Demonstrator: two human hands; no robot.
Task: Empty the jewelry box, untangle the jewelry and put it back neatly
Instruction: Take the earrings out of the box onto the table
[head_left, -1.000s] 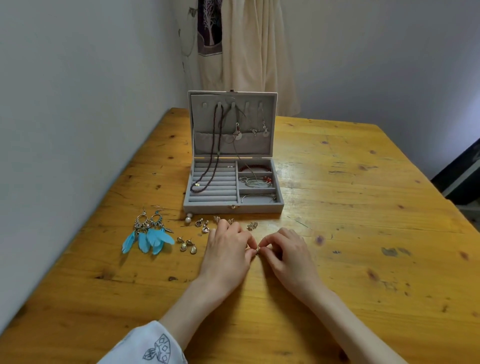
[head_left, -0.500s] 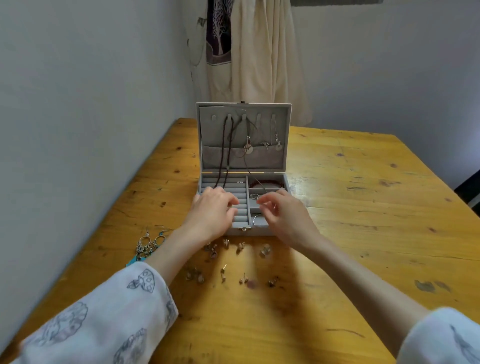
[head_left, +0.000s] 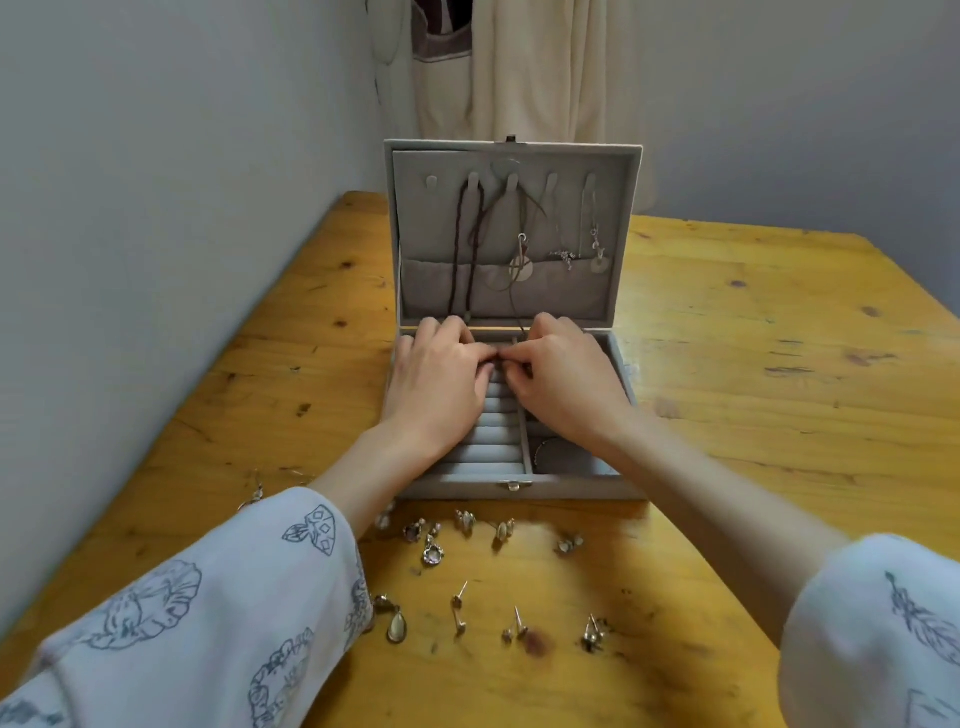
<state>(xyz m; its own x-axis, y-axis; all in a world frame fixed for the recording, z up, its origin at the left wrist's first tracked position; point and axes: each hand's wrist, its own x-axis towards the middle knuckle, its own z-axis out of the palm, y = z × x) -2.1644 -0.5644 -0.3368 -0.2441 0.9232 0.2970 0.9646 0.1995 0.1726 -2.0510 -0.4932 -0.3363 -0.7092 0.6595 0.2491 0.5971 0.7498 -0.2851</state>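
Observation:
The grey jewelry box (head_left: 519, 491) stands open on the wooden table, its lid (head_left: 621, 218) upright. A dark cord necklace (head_left: 460, 249) and a round pendant (head_left: 521, 265) hang inside the lid. My left hand (head_left: 436, 384) and my right hand (head_left: 566, 384) are over the back of the ring rolls (head_left: 493, 447). Their curled fingertips meet and pinch a small piece of jewelry that the fingers almost hide. A thin bangle (head_left: 545, 449) lies in the front right compartment. Several loose earrings (head_left: 431, 551) and studs (head_left: 460, 608) lie on the table in front of the box.
A pale wall (head_left: 182, 208) runs close along the table's left edge. Cream fabric (head_left: 519, 78) hangs behind the box. My left sleeve (head_left: 208, 597) covers most of a hook earring (head_left: 257, 493) at the left. Bare wooden tabletop (head_left: 779, 364) stretches to the right.
Both hands have moved from the table in front of the box up into it, to the back ring rolls. My head has come closer to the box.

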